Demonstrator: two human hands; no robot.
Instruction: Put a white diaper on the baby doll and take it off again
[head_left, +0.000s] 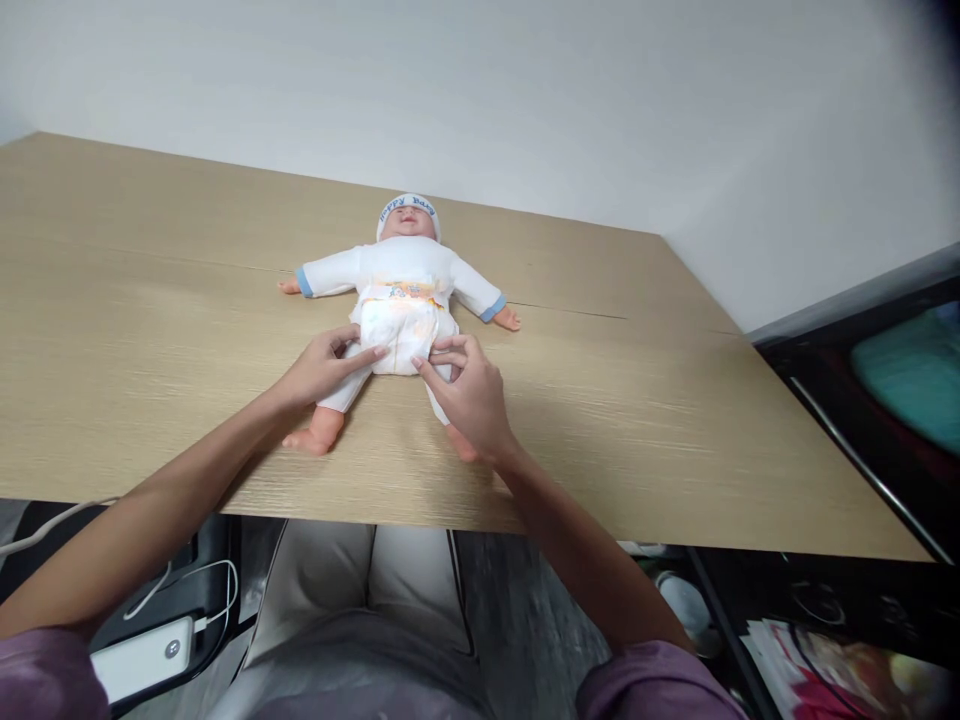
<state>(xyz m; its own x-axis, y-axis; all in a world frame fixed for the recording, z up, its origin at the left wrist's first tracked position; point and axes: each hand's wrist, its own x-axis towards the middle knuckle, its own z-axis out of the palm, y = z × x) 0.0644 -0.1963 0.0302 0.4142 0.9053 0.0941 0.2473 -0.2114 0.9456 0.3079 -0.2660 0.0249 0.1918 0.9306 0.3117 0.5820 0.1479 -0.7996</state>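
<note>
A baby doll point(401, 262) in a white suit with blue cuffs and a white cap lies on its back on the wooden table point(150, 330), head away from me. A white diaper point(397, 330) with an orange printed band wraps its waist. My left hand point(322, 368) rests on the doll's left-side thigh, fingers touching the diaper's lower edge. On the other side my right hand point(469, 392) pinches the diaper's lower corner between thumb and fingers and covers that leg.
The table's near edge point(525, 525) runs just above my lap. A white power bank point(139, 655) with a cable lies on a dark seat at lower left. A dark shelf point(862, 400) holding a teal item stands to the right. A white wall rises behind.
</note>
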